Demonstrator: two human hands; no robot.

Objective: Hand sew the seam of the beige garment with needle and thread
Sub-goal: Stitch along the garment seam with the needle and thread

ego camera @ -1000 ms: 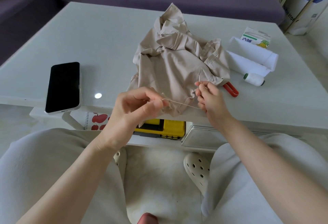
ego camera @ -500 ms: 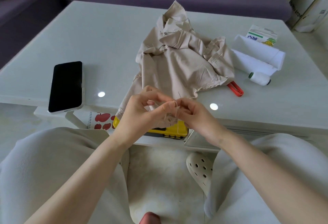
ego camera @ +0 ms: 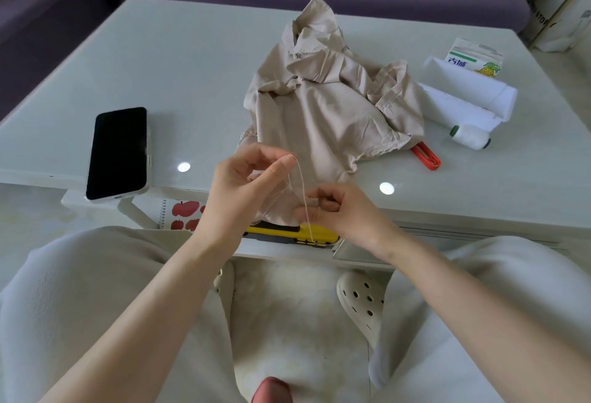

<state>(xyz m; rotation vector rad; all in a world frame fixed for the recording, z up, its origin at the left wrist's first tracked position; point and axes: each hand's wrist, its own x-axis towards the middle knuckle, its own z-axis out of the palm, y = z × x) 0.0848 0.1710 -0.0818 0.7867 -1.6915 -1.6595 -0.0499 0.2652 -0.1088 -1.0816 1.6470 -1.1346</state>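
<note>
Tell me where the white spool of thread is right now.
In the head view, the white spool lies on the table at the right, just in front of the folded white cloth and right of the red tool.

we mark garment (ego camera: 326, 108) mid-bench (ego camera: 192, 67), near edge hanging off the front between left hand (ego camera: 243, 191) and right hand (ego camera: 342, 207), thread (ego camera: 300, 185) strung between them. phone (ego camera: 118, 153) left at front edge. right side: clipper (ego camera: 427, 156) touching its hem, spool (ego camera: 470, 135) just beyond, folded cloth (ego camera: 463, 95) behind spool, carton (ego camera: 473, 59) behind cloth.

Phone (ego camera: 119, 151) blocks left; table (ego camera: 192, 67) between it and garment (ego camera: 326, 115) open.
</note>
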